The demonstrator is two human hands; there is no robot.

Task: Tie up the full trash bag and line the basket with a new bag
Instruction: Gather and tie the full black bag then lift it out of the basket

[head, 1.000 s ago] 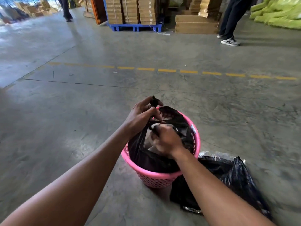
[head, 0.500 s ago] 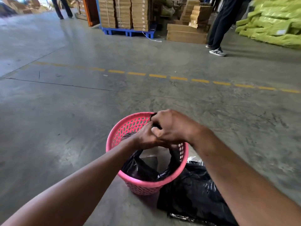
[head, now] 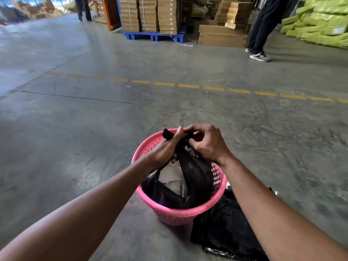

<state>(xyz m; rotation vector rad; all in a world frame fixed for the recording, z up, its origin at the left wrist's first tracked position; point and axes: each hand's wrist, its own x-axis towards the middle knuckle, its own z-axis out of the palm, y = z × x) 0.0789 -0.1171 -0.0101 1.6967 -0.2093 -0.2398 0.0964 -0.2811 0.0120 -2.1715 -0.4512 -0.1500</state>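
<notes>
A pink perforated basket [head: 175, 213] stands on the concrete floor with a black trash bag [head: 195, 178] inside it; pale paper waste shows through the bag's mouth. My left hand [head: 163, 150] grips the gathered top of the bag, and a short black end sticks up above its knuckles. My right hand [head: 207, 143] pinches the same gathered top from the right, fingers curled around the plastic. Both hands hover over the basket's far rim. A flat pack of new black bags [head: 226, 230] lies on the floor right of the basket, partly under my right forearm.
A person's legs and sneakers [head: 259, 55] stand at the back right beside flat cardboard boxes [head: 222, 35]. Stacked cartons sit on a blue pallet [head: 153, 35]. Green bundles [head: 323, 23] pile up far right. A dashed yellow line [head: 188, 86] crosses the floor.
Both hands have brought the bag's top together and lifted it above the basket's far rim. The right hand moved from inside the basket to the right of the gathered plastic.
</notes>
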